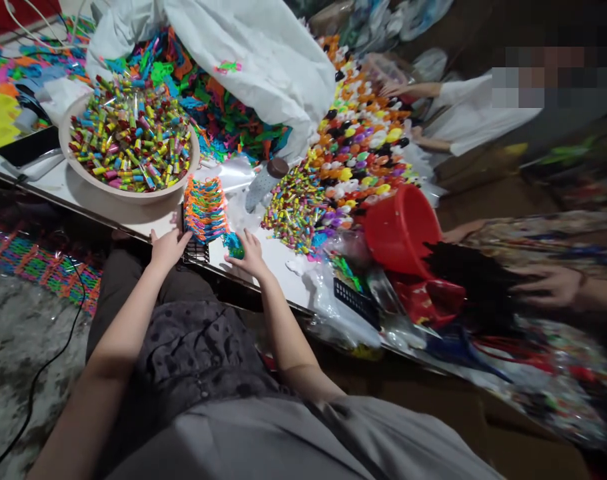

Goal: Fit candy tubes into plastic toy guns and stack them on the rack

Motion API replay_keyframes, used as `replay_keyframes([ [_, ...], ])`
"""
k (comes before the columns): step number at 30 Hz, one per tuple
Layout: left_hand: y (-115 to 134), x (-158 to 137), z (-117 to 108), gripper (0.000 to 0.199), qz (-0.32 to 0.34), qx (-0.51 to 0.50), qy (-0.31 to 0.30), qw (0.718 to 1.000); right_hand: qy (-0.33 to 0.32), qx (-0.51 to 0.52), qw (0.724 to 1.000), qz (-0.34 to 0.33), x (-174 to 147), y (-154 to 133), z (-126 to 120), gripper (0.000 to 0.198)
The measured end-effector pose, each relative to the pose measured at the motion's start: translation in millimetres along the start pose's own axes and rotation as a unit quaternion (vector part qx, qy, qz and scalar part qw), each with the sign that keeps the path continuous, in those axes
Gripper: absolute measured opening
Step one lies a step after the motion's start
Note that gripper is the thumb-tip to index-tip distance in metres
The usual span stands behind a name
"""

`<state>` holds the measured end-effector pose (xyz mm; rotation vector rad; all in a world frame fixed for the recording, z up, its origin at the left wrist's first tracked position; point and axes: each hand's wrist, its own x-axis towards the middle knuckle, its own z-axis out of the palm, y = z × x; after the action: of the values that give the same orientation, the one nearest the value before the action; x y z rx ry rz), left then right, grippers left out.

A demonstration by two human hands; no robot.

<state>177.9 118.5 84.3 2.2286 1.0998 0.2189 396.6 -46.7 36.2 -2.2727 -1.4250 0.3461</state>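
Between my hands a tight row of small orange, blue and green plastic toys [206, 208] stands in a black wire-like basket [197, 252] at the table's front edge. My left hand [167, 251] is open at the basket's left side, its thumb near the lower end of the row. My right hand [249, 256] has its fingers spread around a few blue-green plastic pieces [233, 244] just right of the row. Whether those fingers touch the pieces is hard to make out.
A wide basin [66, 143] holds small colourful wrapped tubes. Behind are a pile of plastic toys [223, 110] and a white sack [263, 53]. A dark-capped bottle [266, 183], loose tubes [293, 207] and a red bucket [396, 227] are rightward. Other people's hands [553, 285] work at right.
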Motion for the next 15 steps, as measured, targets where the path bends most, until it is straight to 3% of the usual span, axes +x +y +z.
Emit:
replay_keyframes([
  [2,2,5,1,0.047,-0.002,0.007,0.011,1.000,-0.043,-0.019,0.999,0.023,-4,14,1,0.094],
  [4,4,7,3,0.046,-0.003,0.003,0.013,1.000,-0.047,-0.019,0.998,0.027,-8,22,6,0.090],
  [8,5,-1,13,0.040,-0.018,-0.027,0.011,0.999,0.056,-0.005,0.998,0.021,-11,27,16,0.061],
  [15,-9,-54,40,0.024,-0.013,-0.096,0.043,0.994,0.164,0.047,0.985,0.034,-11,39,10,0.042],
])
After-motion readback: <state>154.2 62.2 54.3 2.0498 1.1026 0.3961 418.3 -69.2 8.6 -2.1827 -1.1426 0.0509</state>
